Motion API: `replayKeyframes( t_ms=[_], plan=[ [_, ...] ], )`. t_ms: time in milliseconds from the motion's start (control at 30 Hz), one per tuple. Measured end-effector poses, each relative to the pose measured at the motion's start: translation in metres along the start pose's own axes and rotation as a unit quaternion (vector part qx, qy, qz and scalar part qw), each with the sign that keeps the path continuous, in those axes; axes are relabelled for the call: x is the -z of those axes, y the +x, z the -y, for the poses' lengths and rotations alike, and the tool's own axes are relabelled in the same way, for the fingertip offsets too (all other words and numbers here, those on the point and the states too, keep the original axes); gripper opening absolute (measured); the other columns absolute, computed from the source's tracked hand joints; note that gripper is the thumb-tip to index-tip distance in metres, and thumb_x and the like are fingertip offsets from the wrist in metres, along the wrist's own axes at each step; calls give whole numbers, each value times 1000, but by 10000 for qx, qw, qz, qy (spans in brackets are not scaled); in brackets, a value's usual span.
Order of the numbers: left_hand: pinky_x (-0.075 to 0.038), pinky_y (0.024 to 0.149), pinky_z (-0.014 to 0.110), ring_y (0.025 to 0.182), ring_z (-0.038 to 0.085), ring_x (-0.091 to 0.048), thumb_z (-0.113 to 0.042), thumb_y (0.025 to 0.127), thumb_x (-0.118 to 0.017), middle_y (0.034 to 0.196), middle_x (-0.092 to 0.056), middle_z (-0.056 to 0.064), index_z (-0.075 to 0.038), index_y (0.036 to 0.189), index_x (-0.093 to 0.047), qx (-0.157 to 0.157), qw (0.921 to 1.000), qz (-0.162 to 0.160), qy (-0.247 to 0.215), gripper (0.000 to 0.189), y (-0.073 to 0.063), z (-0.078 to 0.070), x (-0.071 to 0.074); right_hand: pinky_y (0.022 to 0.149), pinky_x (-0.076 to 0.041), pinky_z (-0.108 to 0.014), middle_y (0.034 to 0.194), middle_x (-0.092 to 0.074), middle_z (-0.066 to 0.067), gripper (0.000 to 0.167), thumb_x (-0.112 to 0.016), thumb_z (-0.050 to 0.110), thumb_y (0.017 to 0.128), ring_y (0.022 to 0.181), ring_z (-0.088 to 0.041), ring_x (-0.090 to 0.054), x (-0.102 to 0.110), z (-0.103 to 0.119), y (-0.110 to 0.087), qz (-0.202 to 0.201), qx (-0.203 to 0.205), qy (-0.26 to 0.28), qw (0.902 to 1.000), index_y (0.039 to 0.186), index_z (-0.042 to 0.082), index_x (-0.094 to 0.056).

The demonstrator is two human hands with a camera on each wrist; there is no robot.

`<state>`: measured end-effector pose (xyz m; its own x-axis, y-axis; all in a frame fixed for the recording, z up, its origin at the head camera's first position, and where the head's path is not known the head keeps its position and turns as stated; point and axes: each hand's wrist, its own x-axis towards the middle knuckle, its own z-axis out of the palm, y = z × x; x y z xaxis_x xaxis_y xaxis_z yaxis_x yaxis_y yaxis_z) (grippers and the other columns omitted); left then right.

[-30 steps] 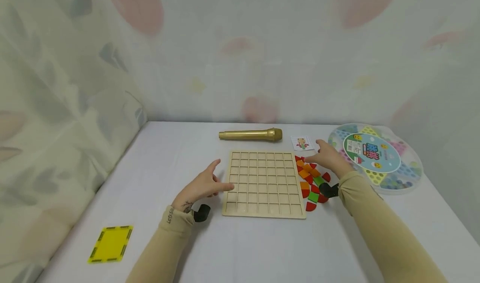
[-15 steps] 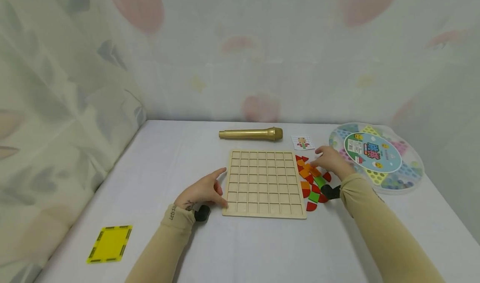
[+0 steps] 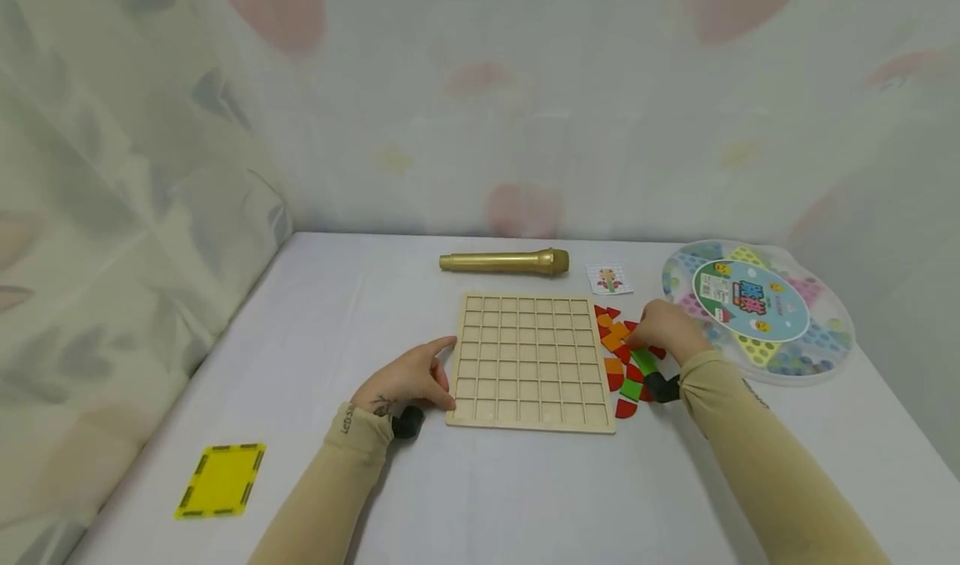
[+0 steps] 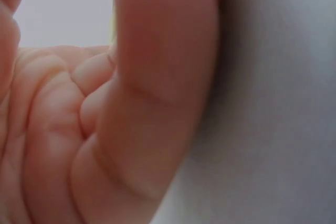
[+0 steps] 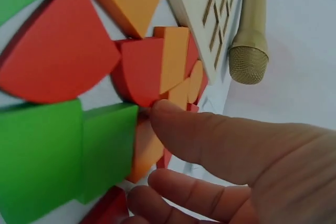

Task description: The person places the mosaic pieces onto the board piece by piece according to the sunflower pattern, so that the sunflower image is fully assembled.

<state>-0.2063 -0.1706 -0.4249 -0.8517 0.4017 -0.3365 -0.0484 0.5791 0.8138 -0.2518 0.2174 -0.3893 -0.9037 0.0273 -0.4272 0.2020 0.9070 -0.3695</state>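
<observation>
A pale wooden grid board (image 3: 532, 361) lies flat in the head view. At its left edge rests my left hand (image 3: 405, 382), index finger and thumb spread apart with their tips right at the rim. Its other fingers are curled inward. My right hand (image 3: 671, 329) reaches low over a loose pile of red, orange and green pieces beside the board's right edge. In the right wrist view, its thumb tip overlaps an orange piece (image 5: 147, 148), next to green square blocks (image 5: 107, 148) and a red quarter-round piece (image 5: 60, 51). A gap shows between thumb and fingers.
A gold microphone (image 3: 502, 262) lies behind the board. To its right is a small pattern card (image 3: 609, 280). A round clear game box (image 3: 828, 332) sits at the far right. Near the left front lies a yellow square frame tile (image 3: 221, 480).
My left hand has come down to the board's left edge, thumb now by the near corner. The right hand has moved nearer and lower over the pieces, its fingers closer together.
</observation>
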Motion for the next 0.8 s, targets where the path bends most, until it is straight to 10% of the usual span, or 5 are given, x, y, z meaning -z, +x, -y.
replayKeyframes(
  t_ms=[567, 800],
  plan=[
    [-48, 55, 26, 55, 15, -57, 2, 62, -82, 69, -63, 10, -15, 148, -21, 274, 9995, 7, -182, 106, -3, -4, -4, 67, -45, -34, 92, -56, -17, 40, -70, 23, 78, 79, -28, -52, -2, 1, 2, -12, 26, 249, 9997, 102, -4, -55],
    [-49, 55, 26, 55, 15, -58, 1, 62, -81, 69, -63, 9, -14, 148, -21, 327, 9994, 18, -108, 106, -5, -7, -5, 66, -46, -32, 96, -59, -17, 28, -64, 18, 85, 77, -26, -54, 3, 20, 2, -499, 584, 1290, 9887, 105, 0, -58]
  ],
)
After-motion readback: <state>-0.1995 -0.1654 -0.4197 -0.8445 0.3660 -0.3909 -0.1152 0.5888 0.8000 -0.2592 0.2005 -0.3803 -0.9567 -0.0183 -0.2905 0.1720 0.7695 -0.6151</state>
